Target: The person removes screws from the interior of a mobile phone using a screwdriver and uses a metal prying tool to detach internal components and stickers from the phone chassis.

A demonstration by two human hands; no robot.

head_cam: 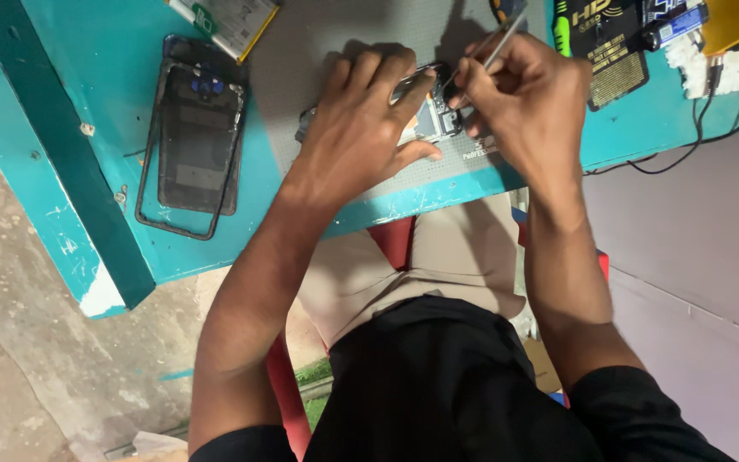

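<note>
On the teal desk (113, 77), a detached phone back cover (194, 137) lies left. Mid-desk, the left hand (361, 128) pins the opened phone (434, 115); the right hand (528, 103) pinches a thin metal tool (499, 47) (tip hidden). Likely mid-disassembly; prying next needs steadiness.

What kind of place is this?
Probably a small phone repair bench. An opened phone lies on a grey mat, a removed back cover lies on the teal table, and the right hand holds a thin tool.
</note>
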